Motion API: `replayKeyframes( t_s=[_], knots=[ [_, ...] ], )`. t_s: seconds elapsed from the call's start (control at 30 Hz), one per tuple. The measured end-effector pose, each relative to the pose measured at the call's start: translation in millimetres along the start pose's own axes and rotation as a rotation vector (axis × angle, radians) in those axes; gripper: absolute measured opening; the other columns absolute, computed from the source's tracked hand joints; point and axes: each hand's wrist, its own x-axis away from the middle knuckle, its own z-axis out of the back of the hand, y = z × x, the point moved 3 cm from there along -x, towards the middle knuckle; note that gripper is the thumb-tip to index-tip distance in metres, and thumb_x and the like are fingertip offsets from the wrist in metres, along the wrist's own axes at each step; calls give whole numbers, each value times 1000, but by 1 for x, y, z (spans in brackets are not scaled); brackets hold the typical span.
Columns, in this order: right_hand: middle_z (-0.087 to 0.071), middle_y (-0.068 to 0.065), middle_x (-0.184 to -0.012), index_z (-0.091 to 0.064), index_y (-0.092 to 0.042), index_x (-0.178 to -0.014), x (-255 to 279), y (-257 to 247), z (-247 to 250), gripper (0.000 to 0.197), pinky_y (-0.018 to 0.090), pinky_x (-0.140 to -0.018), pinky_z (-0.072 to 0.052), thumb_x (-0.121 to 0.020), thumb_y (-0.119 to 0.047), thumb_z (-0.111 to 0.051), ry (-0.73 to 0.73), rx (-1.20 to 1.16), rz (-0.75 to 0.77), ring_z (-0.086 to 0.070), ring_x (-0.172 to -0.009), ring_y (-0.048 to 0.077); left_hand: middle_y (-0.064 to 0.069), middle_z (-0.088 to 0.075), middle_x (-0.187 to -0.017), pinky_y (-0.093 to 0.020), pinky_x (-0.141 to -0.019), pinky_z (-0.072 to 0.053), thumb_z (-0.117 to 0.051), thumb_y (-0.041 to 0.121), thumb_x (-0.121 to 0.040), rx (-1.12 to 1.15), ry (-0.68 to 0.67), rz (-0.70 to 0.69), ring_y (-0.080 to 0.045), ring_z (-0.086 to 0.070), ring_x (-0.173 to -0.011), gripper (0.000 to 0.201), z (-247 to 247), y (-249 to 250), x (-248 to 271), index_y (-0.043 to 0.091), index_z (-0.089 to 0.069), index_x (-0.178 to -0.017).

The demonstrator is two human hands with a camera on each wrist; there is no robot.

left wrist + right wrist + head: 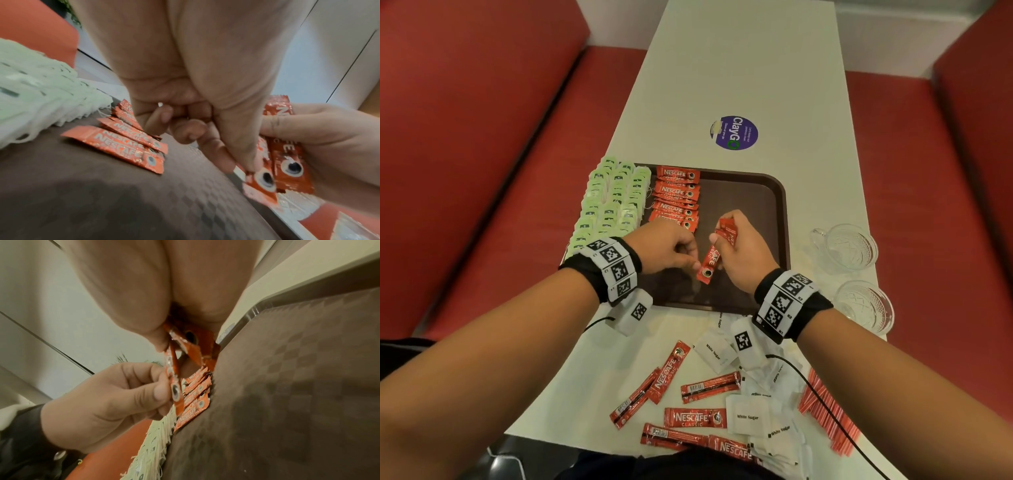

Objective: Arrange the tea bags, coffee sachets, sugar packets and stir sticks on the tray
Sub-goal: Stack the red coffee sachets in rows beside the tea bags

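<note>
A brown tray [760, 192] lies on the white table, with green tea bags [609, 198] stacked along its left side and a column of red coffee sachets [676, 197] beside them. Above the tray my right hand [736, 246] grips a small bunch of coffee sachets [726, 230]. My left hand [671, 246] pinches the lower end of one sachet [707, 265] from that bunch between thumb and forefinger. In the left wrist view the pinched sachet [261, 180] hangs beside another held sachet [290, 168]. The right wrist view shows the pinched sachet [174, 391] edge-on.
Loose coffee sachets [695, 416], white sugar packets [748, 416] and red stir sticks [825, 411] lie on the table's near end. Two glass cups [849, 245] [866, 305] stand right of the tray. A purple sticker [734, 133] sits beyond it. Red seats flank the table.
</note>
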Motion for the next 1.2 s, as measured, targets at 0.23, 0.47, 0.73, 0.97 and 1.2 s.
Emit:
replayKeyframes(
  t_s=[0.23,0.47,0.73,0.97,1.2],
  knots=[
    [-62,-5,-83,-51,-23,-101,2,-5,0,19,18,-55,-47,-94,-31,-66,-101,20,3,-60,-66,7,7,-69,-87,-42,-86,-56,-83,45,-74,165,68,-28,-10,-67,-83,45,-1,5,10,23,-66,-109],
    [-67,-6,-85,-55,-27,-102,6,-11,-5,31,18,-59,-52,-84,-39,-77,-95,-85,-4,-63,-65,2,6,-70,-114,-33,-97,-52,-83,24,-79,228,111,-18,-7,-66,-105,84,-3,11,15,33,-33,-146],
    [-67,-6,-84,-66,-23,-100,10,-5,-9,19,31,-71,-58,-89,-37,-71,-167,149,-9,-63,-71,9,9,-72,-93,-36,-88,-56,-80,20,-82,288,328,-15,-8,-68,-88,20,15,1,30,28,-71,-98],
    [-71,-3,-91,-71,-20,-103,8,-9,-12,15,39,-84,-56,-95,-31,-65,-189,220,90,-65,-86,13,10,-72,-75,-27,-74,-58,-82,28,-80,87,125,58,-5,-67,-72,9,15,-7,31,27,-73,-81],
    [-60,-7,-105,-53,-20,-124,9,-5,-15,28,24,-81,-46,-99,-31,-58,-177,239,4,-58,-92,12,12,-65,-78,-26,-69,-46,-73,35,-86,-344,74,186,-13,-62,-80,8,12,-27,9,28,-75,-89]
  ],
)
